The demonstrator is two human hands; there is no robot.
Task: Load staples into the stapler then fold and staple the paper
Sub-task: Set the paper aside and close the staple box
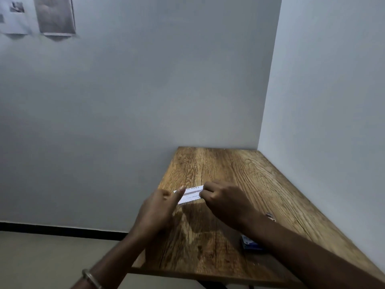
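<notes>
A person's right forearm crosses a wooden table (260, 184) and covers most of a blue box (251, 244) and a small metal object (270, 216), possibly the stapler, near the table's right side; too little of either shows to be sure. The paper (190, 195), a narrow white folded strip with partly legible print, lies on the table near its left edge, its two ends hidden under the hands. The left hand (158, 209) presses the strip's left end with an extended finger, the other fingers loosely curled. The right hand (223, 200) pinches the right end between bent fingers and thumb. A metal bangle (91, 278) circles the left wrist at the frame's bottom edge. The table sits in a corner of pale walls; blurred sheets (55, 15) hang on the wall at upper left, cut off by the frame.
</notes>
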